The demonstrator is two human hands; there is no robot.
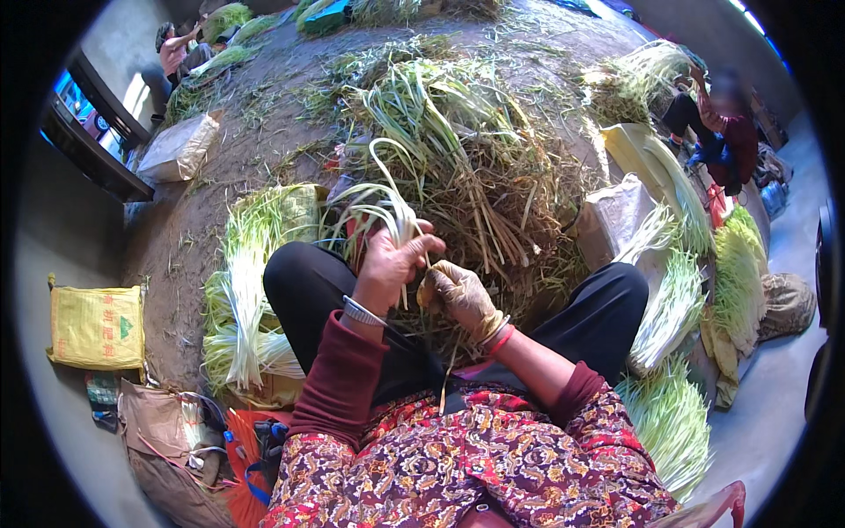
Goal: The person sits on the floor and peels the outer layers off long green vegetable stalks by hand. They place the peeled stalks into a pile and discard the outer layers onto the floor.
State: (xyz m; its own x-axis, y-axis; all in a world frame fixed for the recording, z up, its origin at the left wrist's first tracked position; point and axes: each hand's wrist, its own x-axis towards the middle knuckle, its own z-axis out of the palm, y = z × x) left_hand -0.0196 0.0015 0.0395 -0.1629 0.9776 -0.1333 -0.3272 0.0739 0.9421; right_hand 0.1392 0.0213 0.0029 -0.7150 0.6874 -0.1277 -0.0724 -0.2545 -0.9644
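My bare left hand, with a metal bracelet at the wrist, grips a small bunch of pale leafy stalks. Their tops curl over above the fist, and some lower ends show below it. On my right hand is a stained, thin glove. Its fingers are pinched around a single stalk just beside the left hand; the exact fingertip contact is partly hidden. Before my knees lies a large heap of untrimmed green stalks with brown dry leaves and roots.
Pale sorted stalks lie at my left and right. A carton stands by my right knee, and a yellow woven sack lies far left. One person sits at right, another at far left. Plant scraps litter the floor.
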